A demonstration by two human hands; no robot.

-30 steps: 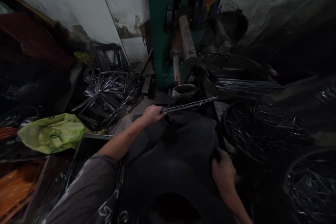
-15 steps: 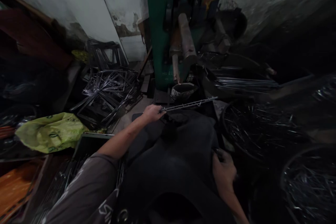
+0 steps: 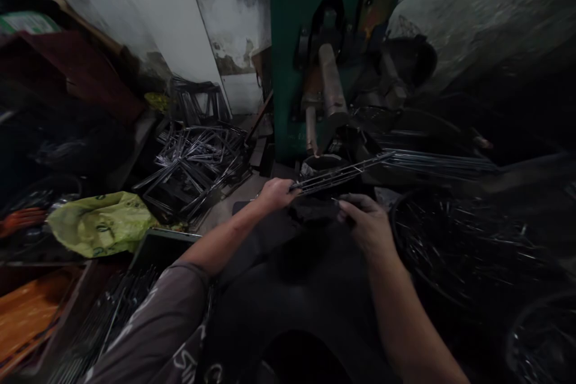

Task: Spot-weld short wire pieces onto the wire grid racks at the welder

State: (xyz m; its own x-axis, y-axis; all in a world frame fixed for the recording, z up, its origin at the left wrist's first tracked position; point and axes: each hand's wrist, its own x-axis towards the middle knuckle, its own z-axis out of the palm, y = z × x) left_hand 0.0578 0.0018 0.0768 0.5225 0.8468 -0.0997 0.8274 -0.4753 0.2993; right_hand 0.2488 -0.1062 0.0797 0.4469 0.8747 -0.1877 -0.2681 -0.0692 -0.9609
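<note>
My left hand [image 3: 276,193] is closed around one end of a long narrow wire frame [image 3: 344,173], which points right and up toward the green press machine [image 3: 330,72]. My right hand [image 3: 362,219] is raised in front of me just below that frame, its fingers pinched on a thin short wire piece [image 3: 336,200]. Both hands hover above my dark-clothed lap. The frame's far end lies near the machine's grey ram and the round cup [image 3: 321,163] beneath it.
A heap of bent wire frames [image 3: 193,162] lies on the floor at left, with a yellow-green plastic bag [image 3: 101,229] in front. Dark round tubs of short wires [image 3: 454,240] stand at right. A bundle of straight rods [image 3: 432,162] rests beside the machine.
My right hand has come up from my right thigh to just under the wire frame, now pinching a small wire. The left hand lifted the frame slightly. The view tilted upward.
</note>
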